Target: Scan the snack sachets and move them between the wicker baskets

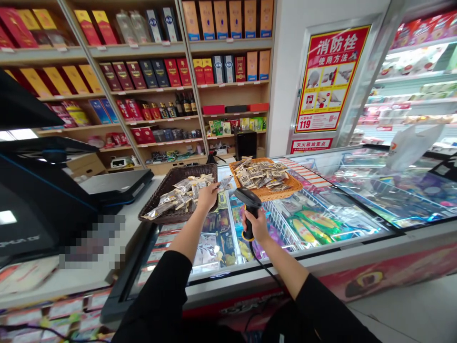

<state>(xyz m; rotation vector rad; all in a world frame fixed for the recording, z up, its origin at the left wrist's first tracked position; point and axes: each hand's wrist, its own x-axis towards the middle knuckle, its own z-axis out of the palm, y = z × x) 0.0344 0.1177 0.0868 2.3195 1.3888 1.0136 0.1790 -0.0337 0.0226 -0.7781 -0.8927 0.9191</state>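
My right hand (257, 225) is wrapped round the handle of a black barcode scanner (249, 197), its head tilted toward the left and its cable hanging down. My left hand (207, 196) reaches over the right edge of a dark brown wicker basket (143, 209) and pinches a small clear snack packet (224, 182). Several similar packets (178, 195) lie heaped in that basket. Beside it, an orange wicker basket (294, 183) holds more small packets (262, 172) with dark print. Both baskets rest on the glass top of a chest freezer (314, 190).
Bagged frozen goods (310, 224) show through the freezer glass. On the left stand a black checkout machine (46, 205) and a counter scale (117, 186). Shelves of boxed bottles (153, 74) line the back wall. A white plastic bag (409, 147) sits at the far right.
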